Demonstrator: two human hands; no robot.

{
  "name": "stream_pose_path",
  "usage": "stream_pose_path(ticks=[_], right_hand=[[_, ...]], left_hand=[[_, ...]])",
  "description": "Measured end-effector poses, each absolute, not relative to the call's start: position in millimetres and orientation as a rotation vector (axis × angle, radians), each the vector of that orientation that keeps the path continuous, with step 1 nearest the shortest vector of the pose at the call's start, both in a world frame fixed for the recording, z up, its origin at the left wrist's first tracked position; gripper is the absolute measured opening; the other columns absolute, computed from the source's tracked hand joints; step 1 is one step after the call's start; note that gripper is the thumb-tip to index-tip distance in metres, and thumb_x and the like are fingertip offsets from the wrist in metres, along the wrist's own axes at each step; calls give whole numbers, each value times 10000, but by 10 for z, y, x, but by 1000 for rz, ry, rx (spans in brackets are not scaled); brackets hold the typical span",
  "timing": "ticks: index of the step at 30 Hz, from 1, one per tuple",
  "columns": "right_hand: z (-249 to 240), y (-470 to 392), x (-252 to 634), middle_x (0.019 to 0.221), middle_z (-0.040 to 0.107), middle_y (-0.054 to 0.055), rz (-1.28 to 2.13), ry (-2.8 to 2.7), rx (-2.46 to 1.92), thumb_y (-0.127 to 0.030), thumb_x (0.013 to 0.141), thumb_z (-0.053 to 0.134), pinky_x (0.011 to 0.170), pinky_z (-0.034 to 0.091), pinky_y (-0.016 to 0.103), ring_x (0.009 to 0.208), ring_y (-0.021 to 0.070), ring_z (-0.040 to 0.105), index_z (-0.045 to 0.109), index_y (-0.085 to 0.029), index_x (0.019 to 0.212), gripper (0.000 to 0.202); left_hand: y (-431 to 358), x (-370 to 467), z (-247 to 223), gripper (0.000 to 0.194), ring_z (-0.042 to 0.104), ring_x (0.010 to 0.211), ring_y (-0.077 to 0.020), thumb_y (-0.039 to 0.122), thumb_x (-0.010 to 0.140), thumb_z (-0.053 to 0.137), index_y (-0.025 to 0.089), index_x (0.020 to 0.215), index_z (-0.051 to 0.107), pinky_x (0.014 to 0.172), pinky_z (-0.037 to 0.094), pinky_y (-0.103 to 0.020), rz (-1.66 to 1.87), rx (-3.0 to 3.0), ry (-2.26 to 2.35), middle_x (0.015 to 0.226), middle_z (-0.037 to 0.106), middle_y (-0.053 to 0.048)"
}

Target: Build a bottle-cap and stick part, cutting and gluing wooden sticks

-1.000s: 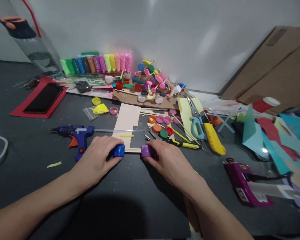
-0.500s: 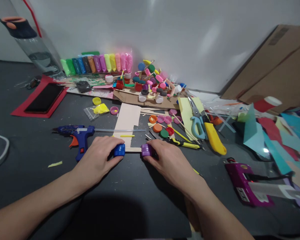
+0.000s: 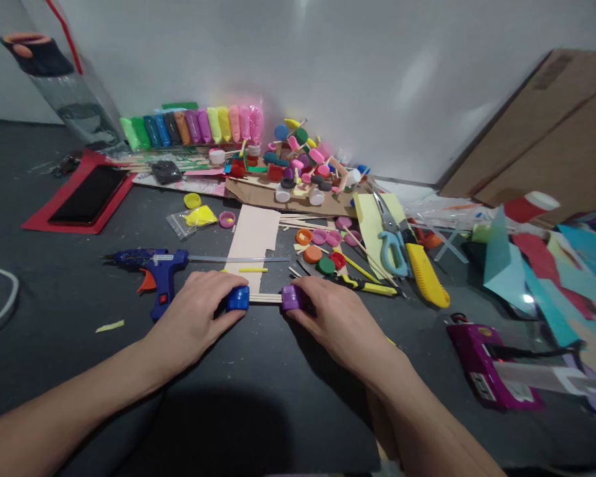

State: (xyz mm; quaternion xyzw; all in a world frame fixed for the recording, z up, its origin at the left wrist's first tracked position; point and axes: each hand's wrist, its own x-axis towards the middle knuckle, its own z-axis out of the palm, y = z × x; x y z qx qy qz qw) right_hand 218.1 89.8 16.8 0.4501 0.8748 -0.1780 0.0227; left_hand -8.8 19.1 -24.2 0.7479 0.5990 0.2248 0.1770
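Left hand (image 3: 191, 308) pinching the blue piece (image 3: 238, 298), right hand (image 3: 345, 318) pinching the purple one (image 3: 291, 298). Uneven pull could pop those sticks (image 3: 265, 298) loose tbh.

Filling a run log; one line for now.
left hand: on blue piece | right hand: on purple piece | sticks: between pieces

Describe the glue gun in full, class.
The glue gun lies sideways on the dark table, nozzle pointing left. Its blue body looks plastic, with an orange trigger and red switch. A translucent stick extends from its rear across pale paper. The left hand is beside the handle; contact is unclear.
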Motion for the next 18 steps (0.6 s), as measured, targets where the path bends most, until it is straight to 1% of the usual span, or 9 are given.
stream_pose_path(ticks=[7,15,18], right_hand=[[160,893,2177,1005,701,78,-564,2699,1399,-262,912,613,720,430,286,887,227,653,618,-176,1012,132],[169,910,2181,973,694,80,-558,2692,1406,-261,905,621,693,415,277,846,213,648,603,-183,939,87],[155,909,2183,981,695,82,-561,2703,1393,-263,910,613,702,413,279,865,216,648,604,-182,960,96]], left_hand=[[191,-89,-243,249,613,1064,-288,304,922,563,199,1144,604,917,450,-449,649,2127,1687,1151,693,-95],[164,-93,-272,263,586,1076,-268,302,916,564,231,1168,583,919,469,-421,696,2027,1695,1173,676,-64],[166,-92,-285,261,571,1108,-264,289,915,562,237,1171,576,946,462,-424,708,2016,1674,1232,635,-67]])
